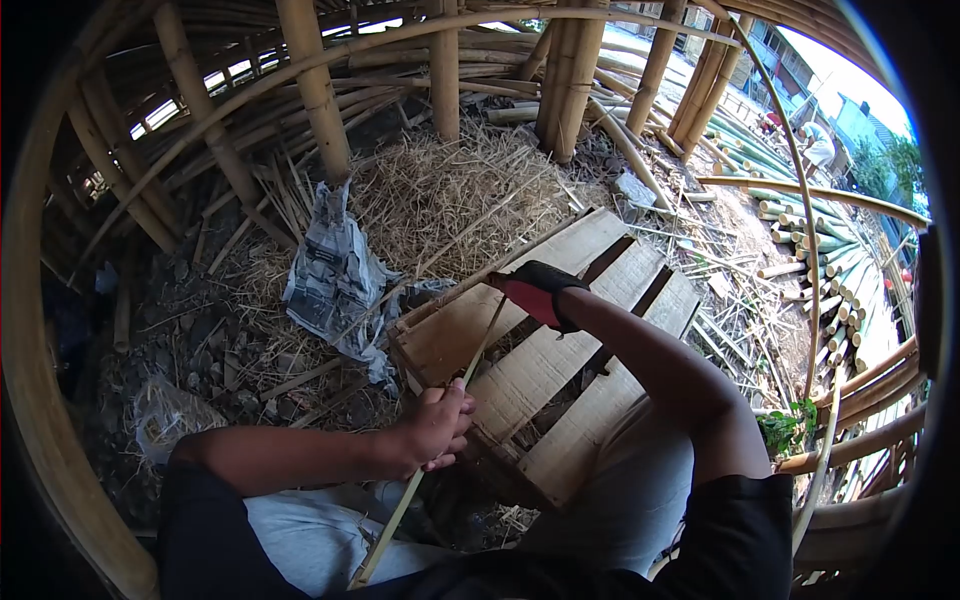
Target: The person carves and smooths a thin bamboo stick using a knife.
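Observation:
A thin bamboo strip (402, 508) runs from my lap up across the near-left part of a wooden slatted crate (545, 385). My left hand (436, 428), bare, is closed around the strip beside the crate's left edge. Above the crate's upper slat, my right hand (535, 292) wears a black and red glove and is closed at the strip's upper end. Its fingertips are small and dark, and any tool in them cannot be made out.
Crumpled newspaper (338, 275) lies left of the crate, with a straw heap (450, 200) behind. Upright bamboo posts (312, 90) stand ahead. A plastic bag (172, 418) is at lower left. Cut bamboo poles (835, 300) are stacked right; a person (818, 148) bends far off.

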Motion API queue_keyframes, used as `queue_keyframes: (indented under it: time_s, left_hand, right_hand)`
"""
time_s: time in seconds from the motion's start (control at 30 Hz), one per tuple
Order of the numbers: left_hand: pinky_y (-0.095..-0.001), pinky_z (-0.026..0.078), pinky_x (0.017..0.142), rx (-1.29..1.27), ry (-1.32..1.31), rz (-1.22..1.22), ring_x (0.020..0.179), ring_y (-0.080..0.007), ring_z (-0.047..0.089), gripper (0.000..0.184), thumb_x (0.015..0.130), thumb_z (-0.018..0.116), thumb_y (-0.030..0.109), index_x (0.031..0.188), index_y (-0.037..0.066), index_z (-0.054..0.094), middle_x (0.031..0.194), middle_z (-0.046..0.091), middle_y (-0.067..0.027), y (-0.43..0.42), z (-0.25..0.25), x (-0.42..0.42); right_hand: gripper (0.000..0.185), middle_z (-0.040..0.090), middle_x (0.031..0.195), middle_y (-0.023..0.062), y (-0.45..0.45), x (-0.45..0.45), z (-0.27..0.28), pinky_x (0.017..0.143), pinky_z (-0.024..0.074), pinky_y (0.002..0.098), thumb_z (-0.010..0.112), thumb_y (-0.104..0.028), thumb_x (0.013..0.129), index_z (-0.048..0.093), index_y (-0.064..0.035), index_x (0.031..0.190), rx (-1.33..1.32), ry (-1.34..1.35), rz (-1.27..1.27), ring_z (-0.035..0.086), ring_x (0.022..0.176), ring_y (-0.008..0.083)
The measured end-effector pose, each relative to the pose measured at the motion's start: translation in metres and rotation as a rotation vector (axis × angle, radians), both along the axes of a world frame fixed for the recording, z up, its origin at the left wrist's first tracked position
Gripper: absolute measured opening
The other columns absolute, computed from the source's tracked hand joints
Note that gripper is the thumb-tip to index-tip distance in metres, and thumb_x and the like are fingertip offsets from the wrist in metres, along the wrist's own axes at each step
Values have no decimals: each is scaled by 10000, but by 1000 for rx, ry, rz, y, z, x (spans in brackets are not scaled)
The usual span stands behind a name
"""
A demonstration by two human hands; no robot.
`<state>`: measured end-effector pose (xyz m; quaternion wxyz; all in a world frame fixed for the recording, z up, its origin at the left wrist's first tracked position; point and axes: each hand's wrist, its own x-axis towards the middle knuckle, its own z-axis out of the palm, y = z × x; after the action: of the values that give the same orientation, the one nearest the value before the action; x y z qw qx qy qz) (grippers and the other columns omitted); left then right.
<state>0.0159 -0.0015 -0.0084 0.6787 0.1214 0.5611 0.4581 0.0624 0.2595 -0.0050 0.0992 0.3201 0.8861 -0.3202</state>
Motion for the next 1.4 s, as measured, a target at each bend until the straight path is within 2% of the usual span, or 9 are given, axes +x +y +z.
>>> queue_keyframes:
  time_s: [0.13, 0.17, 0.37, 0.73, 0.8, 0.93, 1.03, 1.17, 1.4]
  left_hand:
    - [-239, 248, 286, 11, -11, 17, 375, -73, 241, 378, 1047, 261, 465, 871, 149, 371, 564, 264, 55, 1, -3, -2]
    - [-242, 248, 286, 8, -18, 25, 380, -71, 236, 375, 1047, 263, 460, 878, 143, 371, 577, 271, 55, 1, -4, -2]
    - [-240, 247, 279, 17, -24, 35, 370, -76, 227, 376, 1047, 260, 459, 877, 143, 371, 568, 260, 52, 1, -2, -4]
    - [-237, 233, 286, 34, 5, 84, 357, -76, 241, 399, 1037, 295, 492, 846, 152, 381, 538, 259, 45, 2, -5, -10]
    - [-239, 234, 287, 67, 11, 96, 355, -78, 243, 409, 1041, 283, 487, 834, 148, 383, 535, 257, 45, 6, 6, -15]
    - [-242, 238, 285, 95, -29, 102, 346, -81, 255, 409, 1040, 277, 493, 839, 155, 389, 525, 255, 48, 6, 18, -19]
    - [-248, 240, 283, 86, -44, 88, 346, -87, 256, 404, 1040, 274, 489, 838, 158, 385, 525, 254, 45, 4, 7, -17]
    - [-233, 232, 296, 63, -31, 90, 366, -72, 245, 389, 1040, 274, 490, 853, 167, 384, 532, 252, 52, 4, 6, -17]
    - [-231, 226, 303, 53, -65, 106, 372, -67, 242, 364, 1045, 270, 459, 851, 173, 382, 525, 253, 55, 4, 3, -19]
  right_hand:
    - [722, 657, 833, 127, -7, 2, -8, 761, 458, 388, 392, -667, 929, 662, -1, 1003, -5, -14, 34, 585, 778, 217]
    - [705, 637, 721, 88, -11, 3, -11, 602, 481, 369, 379, -676, 917, 650, -26, 887, 3, 28, -3, 594, 587, 185]
    - [721, 635, 721, 92, -28, 7, 6, 616, 487, 373, 352, -682, 929, 656, -29, 891, -56, 34, 52, 606, 587, 192]
    - [815, 590, 784, 119, -86, 12, 47, 803, 426, 365, 337, -749, 910, 586, 12, 758, -226, -137, 237, 524, 772, 197]
    - [748, 543, 689, 75, -82, 9, 34, 671, 420, 342, 379, -718, 922, 554, -29, 692, -239, 39, 294, 482, 658, 158]
    - [577, 328, 559, -86, -51, 8, 49, 460, 236, 259, 478, -670, 920, 471, -174, 625, -708, 213, 11, 286, 484, 48]
    - [609, 352, 554, -56, -27, 10, 57, 476, 268, 272, 490, -679, 907, 496, -138, 627, -546, 284, -56, 312, 492, 64]
    - [666, 585, 691, 86, 2, 14, 51, 740, 460, 349, 492, -695, 884, 706, -90, 1062, 134, 200, 111, 567, 702, 150]
    - [688, 596, 718, 113, 15, 8, 37, 717, 455, 349, 485, -682, 883, 695, -27, 858, 96, 131, -135, 566, 703, 180]
